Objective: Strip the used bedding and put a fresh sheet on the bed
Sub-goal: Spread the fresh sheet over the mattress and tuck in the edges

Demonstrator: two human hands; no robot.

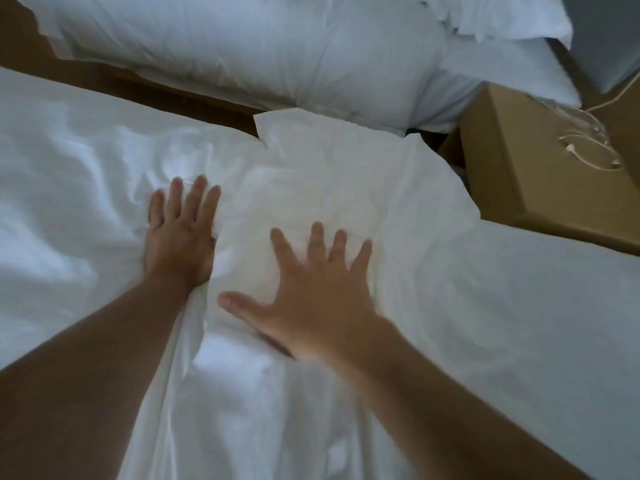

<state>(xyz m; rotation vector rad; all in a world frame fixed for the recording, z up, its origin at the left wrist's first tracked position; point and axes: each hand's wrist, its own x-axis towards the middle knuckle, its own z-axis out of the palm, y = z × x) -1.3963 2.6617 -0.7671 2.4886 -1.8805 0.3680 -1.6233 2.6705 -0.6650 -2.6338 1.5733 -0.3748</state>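
Two bare forearms are reaching in from the bottom of the head view, and both hands are lying flat on the white sheet (346,188). The left hand (178,233) is pressing its straight fingers into a ridge of creases. The right hand (311,299), slightly blurred, is spreading wide just beside it. Neither grip is closing on any cloth: the fingers of both are lying apart and straight. The sheet is covering the bed (536,323) right across the view, so stripping is looking finished and the fresh sheet is looking laid. The step in hand is probably smoothing. Wrinkles are bunching around and between the hands, and a loose corner (273,124) is sticking up untucked at the far edge, so flattening and tucking are likely remaining. Two white pillows (242,53) are resting beyond a strip of brown wood (156,86), off the sheet and probably waiting to go back. On the right a cardboard box (540,174), carrying a pale cable (585,147), is sitting close against the sheet's edge and is narrowing the room for tucking there. To the left the sheet is running out of view with nothing lying on it, leaving free sweeping room.
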